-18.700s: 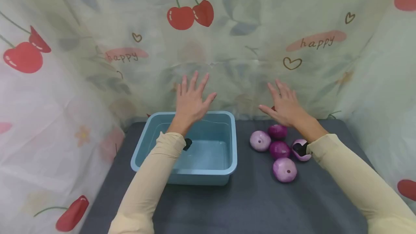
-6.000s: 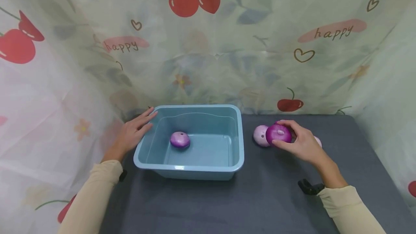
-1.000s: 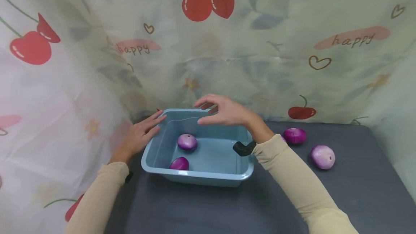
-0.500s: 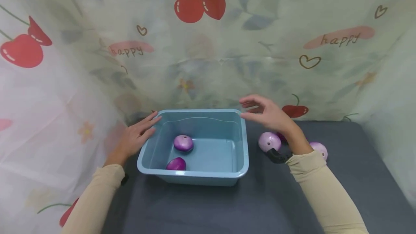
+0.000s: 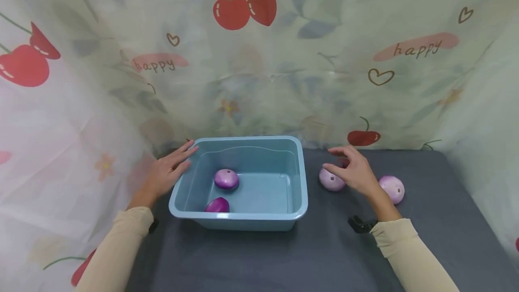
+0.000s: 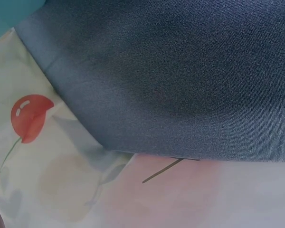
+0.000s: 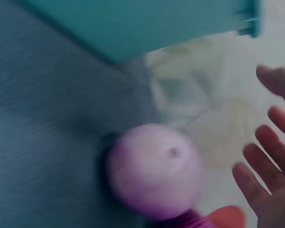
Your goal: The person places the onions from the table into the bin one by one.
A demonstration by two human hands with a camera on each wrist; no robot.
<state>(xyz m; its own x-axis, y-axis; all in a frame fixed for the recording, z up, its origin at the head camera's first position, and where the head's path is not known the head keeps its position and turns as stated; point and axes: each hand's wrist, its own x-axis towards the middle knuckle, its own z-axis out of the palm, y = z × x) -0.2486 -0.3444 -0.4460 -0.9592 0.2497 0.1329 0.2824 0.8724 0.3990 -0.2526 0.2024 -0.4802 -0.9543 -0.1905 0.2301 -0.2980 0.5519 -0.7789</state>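
In the head view, my left hand [image 5: 163,175] rests with extended fingers on the left rim of a light-blue basin [image 5: 239,216]. Two red onions lie inside: a pale purple onion [image 5: 226,179] and a darker onion [image 5: 217,205] by the front wall, partly hidden by the rim. My right hand [image 5: 356,171] hovers to the right of the basin, thumb and fingers spread apart, holding nothing. Just below its fingertips sits a pale onion [image 5: 331,180]. A deep-purple onion [image 7: 187,221] lies behind that one, mostly hidden by the hand in the head view.
Another pale onion [image 5: 391,189] stands on the dark grey tabletop [image 5: 324,251], right of my right wrist. A cherry-printed curtain [image 5: 267,80] closes off the back and both sides, close behind the basin.
One second ago my right hand was over the basin; it has swung right and down to the onions. Since the earliest frame, two onions have gone into the basin. The left hand stays on the rim.
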